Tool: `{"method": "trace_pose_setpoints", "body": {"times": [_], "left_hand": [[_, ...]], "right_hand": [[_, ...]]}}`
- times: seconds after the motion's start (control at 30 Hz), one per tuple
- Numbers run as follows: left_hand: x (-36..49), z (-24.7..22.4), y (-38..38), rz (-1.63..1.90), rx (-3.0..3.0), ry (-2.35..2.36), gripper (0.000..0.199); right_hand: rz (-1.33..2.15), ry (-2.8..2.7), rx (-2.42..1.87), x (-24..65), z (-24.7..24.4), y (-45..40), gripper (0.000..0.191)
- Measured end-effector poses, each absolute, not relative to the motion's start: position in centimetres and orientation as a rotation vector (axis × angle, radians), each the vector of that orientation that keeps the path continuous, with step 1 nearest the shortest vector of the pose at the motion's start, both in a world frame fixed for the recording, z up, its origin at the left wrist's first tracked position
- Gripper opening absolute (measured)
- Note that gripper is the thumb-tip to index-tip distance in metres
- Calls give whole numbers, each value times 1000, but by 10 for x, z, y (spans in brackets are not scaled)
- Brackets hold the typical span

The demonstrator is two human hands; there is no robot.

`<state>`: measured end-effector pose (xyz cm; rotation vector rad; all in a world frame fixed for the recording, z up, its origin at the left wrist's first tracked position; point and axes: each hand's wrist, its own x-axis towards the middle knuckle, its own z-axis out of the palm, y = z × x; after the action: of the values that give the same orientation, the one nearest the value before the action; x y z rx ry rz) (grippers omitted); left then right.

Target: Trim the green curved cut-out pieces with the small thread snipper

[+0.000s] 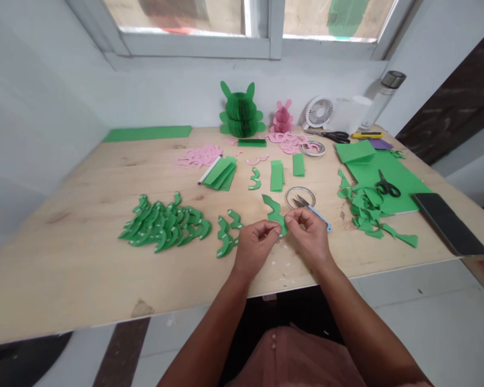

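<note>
Between my two hands is a wavy green paper cutout [273,210], its free end pointing away from me. My left hand [257,242] is closed, thumb and fingers pinching the cutout's near end from the left. From the right, my right hand [308,234] pinches the same end with its fingertips. Small scissors [306,204] with light blue handles lie just beyond my right hand, partly over a tape roll [300,189]. Left of my left hand lie a few similar wavy green pieces [225,236] and a large heap of them [165,223].
Green scraps [365,209], black scissors [387,185], a green sheet [403,174] and a phone [449,223] lie at right. Pink cutouts [201,155], folded green paper [221,173] and a marker [210,170] are farther back. A green paper figure [242,113], a small fan [319,112] and a bottle [381,102] line the wall.
</note>
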<state>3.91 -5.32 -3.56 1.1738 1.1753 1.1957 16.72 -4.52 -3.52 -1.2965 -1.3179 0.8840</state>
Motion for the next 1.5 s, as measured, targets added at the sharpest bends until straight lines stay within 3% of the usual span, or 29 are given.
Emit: {"method": "trace_pose_setpoints", "body": {"times": [0.6, 1.07, 1.17, 1.33, 1.5], "left_hand": [[39, -36, -52, 1270, 1004, 1100, 14], [40, -43, -51, 1235, 1020, 1054, 13], [40, -42, -51, 1283, 1017, 1102, 13], [39, -41, -52, 1359, 1087, 1241, 11], [38, -43, -53, 1396, 1160, 1262, 10]], "right_hand": [[1086, -1143, -1254, 167, -32, -44, 17], [1041, -1130, -1281, 167, -33, -43, 19], [924, -1209, -1282, 167, -34, -44, 16], [440, -1491, -1312, 165, -28, -52, 6], [225, -1810, -1271, 163, -31, -54, 11]]}}
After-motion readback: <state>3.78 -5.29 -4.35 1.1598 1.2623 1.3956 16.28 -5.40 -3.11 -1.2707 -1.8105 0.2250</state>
